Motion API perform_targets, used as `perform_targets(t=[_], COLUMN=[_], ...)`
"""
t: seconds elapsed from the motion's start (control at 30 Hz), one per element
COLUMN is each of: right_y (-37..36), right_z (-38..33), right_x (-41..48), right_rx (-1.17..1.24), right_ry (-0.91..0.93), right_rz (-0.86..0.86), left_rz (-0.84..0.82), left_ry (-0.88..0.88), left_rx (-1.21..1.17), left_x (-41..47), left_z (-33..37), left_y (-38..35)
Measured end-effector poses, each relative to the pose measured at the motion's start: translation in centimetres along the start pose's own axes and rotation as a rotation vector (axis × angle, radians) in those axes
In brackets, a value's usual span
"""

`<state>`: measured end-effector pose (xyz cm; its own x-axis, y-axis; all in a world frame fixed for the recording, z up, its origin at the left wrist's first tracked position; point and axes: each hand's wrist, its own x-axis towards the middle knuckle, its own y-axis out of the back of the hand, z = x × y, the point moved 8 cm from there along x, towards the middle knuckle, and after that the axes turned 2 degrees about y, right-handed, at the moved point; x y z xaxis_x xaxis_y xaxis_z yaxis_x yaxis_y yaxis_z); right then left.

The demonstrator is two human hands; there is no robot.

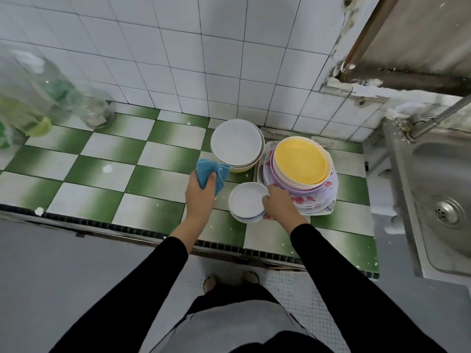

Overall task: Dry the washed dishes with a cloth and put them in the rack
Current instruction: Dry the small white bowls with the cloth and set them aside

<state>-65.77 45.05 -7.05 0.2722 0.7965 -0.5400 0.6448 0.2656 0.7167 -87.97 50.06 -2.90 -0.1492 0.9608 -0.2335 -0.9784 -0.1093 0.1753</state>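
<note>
Person drying dishes at a green-and-white tiled counter (107,149).
Left hand (200,197) fingers curl around a blue cloth (207,171); right hand (279,203) fingers grip a small white bowl (246,200).

A table (109,149) tiled in green and white checks meets a white tiled wall (178,59) — blurred clear bottles (38,93) stand at its far left. On the right sits a steel sink (407,200) with a round drain (444,211), a metal tap pipe (443,114) slanting above

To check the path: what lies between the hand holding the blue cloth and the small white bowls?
Only bare green-and-white tiled counter separates the left hand from the small white bowls; head view.
</note>
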Motion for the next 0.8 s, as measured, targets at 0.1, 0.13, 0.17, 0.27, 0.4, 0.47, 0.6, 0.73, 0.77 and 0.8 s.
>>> perform_targets(t=[0.1,0.13,0.17,0.27,0.4,0.47,0.6,0.73,0.77,0.8], right_y=[0.8,1.0,1.2,2.1,3.4,3.7,4.3,4.6,4.6,4.7], right_z=[-0.6,-0.7,-0.7,-0.8,-0.6,-0.4,-0.3,-0.4,-0.4,-0.4], right_x=[0.0,0.0,-0.1,-0.5,-1.5,-1.8,-2.3,-2.4,-2.4,-2.4], right_rx=[-0.086,-0.095,-0.087,0.042,0.188,0.239,0.325,0.359,0.36,0.357], right_ry=[0.073,0.096,0.115,0.144,0.171,0.184,0.219,0.222,0.223,0.224], right_rz=[0.034,0.043,0.051,0.098,0.163,0.177,0.234,0.284,0.292,0.299], left_rz=[-0.014,-0.019,-0.019,-0.009,-0.009,-0.01,-0.021,-0.021,-0.021,-0.022], left_ry=[0.005,0.006,0.007,0.01,-0.001,0.0,-0.009,-0.004,-0.003,-0.002], left_rx=[0.002,0.005,0.003,-0.024,-0.025,-0.024,-0.038,-0.042,-0.042,-0.042], left_x=[-0.1,-0.1,-0.1,-0.2,-0.2,-0.2,-0.4,-0.5,-0.5,-0.5], left_z=[-0.2,-0.2,-0.2,-0.1,0.1,0.1,0.3,0.2,0.2,0.2], left_y=[-0.3,-0.5,-0.5,-0.5,-0.6,-0.7,-1.1,-1.4,-1.4,-1.5])
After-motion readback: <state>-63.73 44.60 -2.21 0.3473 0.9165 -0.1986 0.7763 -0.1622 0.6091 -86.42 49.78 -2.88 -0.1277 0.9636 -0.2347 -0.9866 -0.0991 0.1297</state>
